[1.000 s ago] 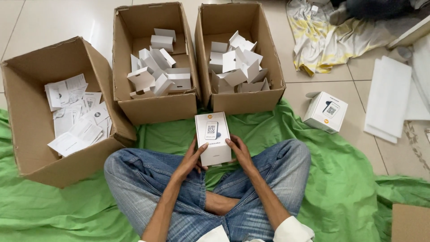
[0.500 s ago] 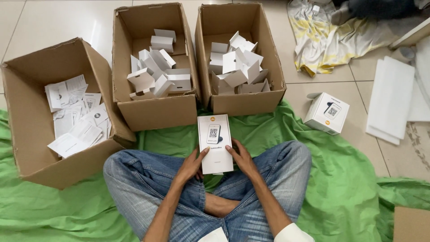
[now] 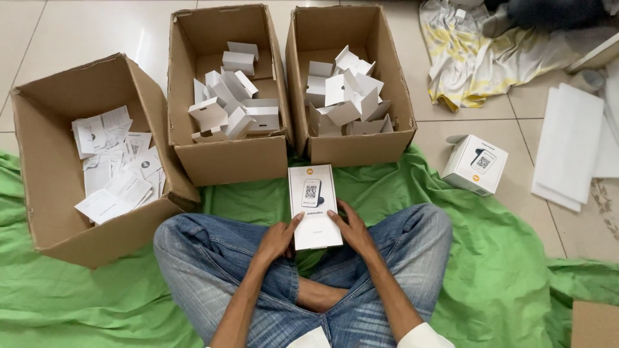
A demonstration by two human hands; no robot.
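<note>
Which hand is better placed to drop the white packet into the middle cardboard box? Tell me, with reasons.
Probably the left hand. Both hands grip the white packet at its lower edges, but the middle cardboard box stands ahead and to the left, on the left hand's side; the right hand would have to cross over.
</note>
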